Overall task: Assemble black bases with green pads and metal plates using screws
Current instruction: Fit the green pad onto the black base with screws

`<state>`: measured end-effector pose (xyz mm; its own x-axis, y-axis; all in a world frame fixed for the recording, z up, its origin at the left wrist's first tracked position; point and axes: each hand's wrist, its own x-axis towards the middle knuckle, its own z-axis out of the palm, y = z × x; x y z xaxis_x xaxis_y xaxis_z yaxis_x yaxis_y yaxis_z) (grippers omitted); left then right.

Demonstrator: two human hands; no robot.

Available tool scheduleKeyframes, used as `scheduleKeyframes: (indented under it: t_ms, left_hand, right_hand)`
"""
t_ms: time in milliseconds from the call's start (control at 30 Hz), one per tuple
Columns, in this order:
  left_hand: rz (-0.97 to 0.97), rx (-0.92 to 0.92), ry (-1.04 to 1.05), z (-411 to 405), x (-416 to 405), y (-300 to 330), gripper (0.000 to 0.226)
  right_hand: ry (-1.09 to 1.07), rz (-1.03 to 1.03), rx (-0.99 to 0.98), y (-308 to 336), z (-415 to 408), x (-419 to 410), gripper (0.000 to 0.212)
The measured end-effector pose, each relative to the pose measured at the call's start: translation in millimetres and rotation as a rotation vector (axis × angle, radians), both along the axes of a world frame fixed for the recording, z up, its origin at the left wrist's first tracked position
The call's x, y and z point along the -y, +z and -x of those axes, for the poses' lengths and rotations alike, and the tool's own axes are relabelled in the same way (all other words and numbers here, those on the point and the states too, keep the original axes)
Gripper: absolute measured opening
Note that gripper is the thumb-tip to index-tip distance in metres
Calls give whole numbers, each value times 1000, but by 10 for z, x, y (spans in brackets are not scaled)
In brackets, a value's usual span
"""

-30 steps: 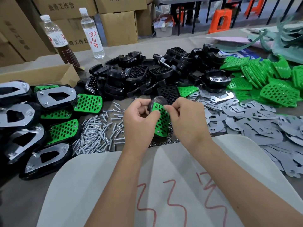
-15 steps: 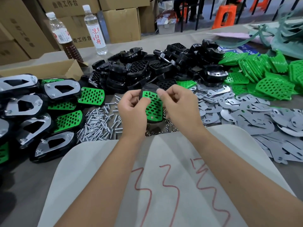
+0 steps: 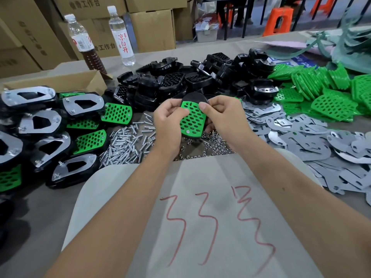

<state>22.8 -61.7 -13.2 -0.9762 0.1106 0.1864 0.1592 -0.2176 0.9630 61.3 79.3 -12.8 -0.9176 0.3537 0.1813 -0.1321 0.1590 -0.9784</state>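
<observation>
- Black base (image 3: 194, 97) with green pad (image 3: 192, 119) seated in it, held in the air at centre frame, above the loose nuts (image 3: 210, 146) on the tabletop (image 3: 40, 207).
- Long axis of the held piece runs from upper frame to lower frame, tilted a little; the rounded black end is uppermost and the green face is turned toward the camera.
- Left hand (image 3: 168, 127) grips the left edge, thumb laid on the pad's upper left; its fingers curl behind, out of view.
- Right hand (image 3: 224, 119) grips the right edge, thumb tip pressing the pad's upper right corner; its fingers also wrap behind.
- Both thumbs sit at the top end of the pad. Judgement: pad is being pressed home into the base.
- Screw pile (image 3: 128, 143) lies to lower left of the held piece, nearer the left hand.
- Metal plates (image 3: 301, 145) spread to the right, nearer the right hand; likely the next part to fetch.
- Finished assemblies (image 3: 76, 105) stacked at left of frame.
</observation>
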Motion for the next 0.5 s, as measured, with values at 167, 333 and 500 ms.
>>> scheduleKeyframes:
  t_ms: [167,333,500]
  left_hand:
    - [-48,33,191,-28,-4,96,17]
    - [-157,175,303,-101,52,42,27]
    - [-101,138,291,-158,72,-97,18]
  right_hand:
    - [-101,-362,16,45,-94,32,27]
    - [51,-1210,318,118,-224,146,25]
    - [9,-1239,276,34,-231,169,16]
